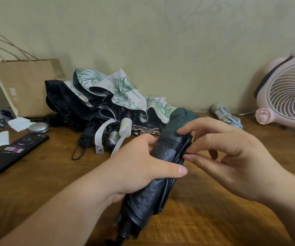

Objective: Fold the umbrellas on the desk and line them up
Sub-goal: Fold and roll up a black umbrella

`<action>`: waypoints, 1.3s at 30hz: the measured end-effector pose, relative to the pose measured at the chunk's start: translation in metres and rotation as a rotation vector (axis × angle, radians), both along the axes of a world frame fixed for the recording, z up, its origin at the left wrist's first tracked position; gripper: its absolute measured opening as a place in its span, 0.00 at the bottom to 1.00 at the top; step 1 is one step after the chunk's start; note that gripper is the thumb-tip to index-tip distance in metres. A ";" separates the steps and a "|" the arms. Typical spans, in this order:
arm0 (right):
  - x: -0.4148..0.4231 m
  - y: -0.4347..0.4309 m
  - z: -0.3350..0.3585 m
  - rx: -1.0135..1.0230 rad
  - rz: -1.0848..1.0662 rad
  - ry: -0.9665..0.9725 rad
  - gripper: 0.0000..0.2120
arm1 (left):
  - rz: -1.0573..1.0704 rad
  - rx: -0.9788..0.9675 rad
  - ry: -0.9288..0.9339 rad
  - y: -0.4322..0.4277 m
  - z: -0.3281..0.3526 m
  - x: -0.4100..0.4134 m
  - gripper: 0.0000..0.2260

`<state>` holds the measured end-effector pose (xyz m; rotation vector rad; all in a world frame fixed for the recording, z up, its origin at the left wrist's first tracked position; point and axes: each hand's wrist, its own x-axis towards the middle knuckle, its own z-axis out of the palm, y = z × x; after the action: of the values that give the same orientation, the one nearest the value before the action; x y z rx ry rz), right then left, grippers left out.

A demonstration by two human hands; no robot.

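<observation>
Crops the pink fan (pixel 285 102) at the right edge, the phone (pixel 13 153) at the left; loses the handle end of the dark umbrella (pixel 166 150) past the bottom edge; hides its middle under the left hand (pixel 139 166).

Glossy black cloth umbrella (pixel 153 190), wooden desk (pixel 42 176)

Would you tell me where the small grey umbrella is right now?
Head view: the grey umbrella lies far right on the desk, by the wall, just left of the pink fan.
</observation>
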<state>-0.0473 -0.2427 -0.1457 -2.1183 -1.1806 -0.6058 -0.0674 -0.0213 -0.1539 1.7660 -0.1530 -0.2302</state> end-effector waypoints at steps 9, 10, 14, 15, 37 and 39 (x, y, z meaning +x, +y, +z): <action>-0.002 0.002 0.003 -0.043 0.055 -0.201 0.06 | -0.208 -0.211 0.139 0.018 0.019 0.002 0.08; -0.003 0.002 0.003 -0.053 0.074 -0.195 0.05 | -0.201 -0.238 0.144 0.019 0.020 0.002 0.06; -0.004 0.005 0.004 -0.096 0.115 -0.170 0.05 | -0.149 -0.310 0.154 0.021 0.018 0.003 0.06; -0.005 0.005 0.004 -0.095 0.115 -0.171 0.05 | -0.149 -0.297 0.151 0.021 0.017 0.003 0.06; -0.010 0.004 0.008 -0.139 0.059 -0.191 0.04 | -0.130 -0.055 0.051 0.018 0.017 -0.008 0.05; -0.011 0.004 0.009 -0.134 0.023 -0.225 0.03 | -0.174 -0.074 0.007 0.013 0.013 -0.004 0.07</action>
<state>-0.0585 -0.2383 -0.1372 -2.1880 -1.4004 -0.7908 -0.0710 -0.0081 -0.1406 1.6796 -0.3071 -0.3523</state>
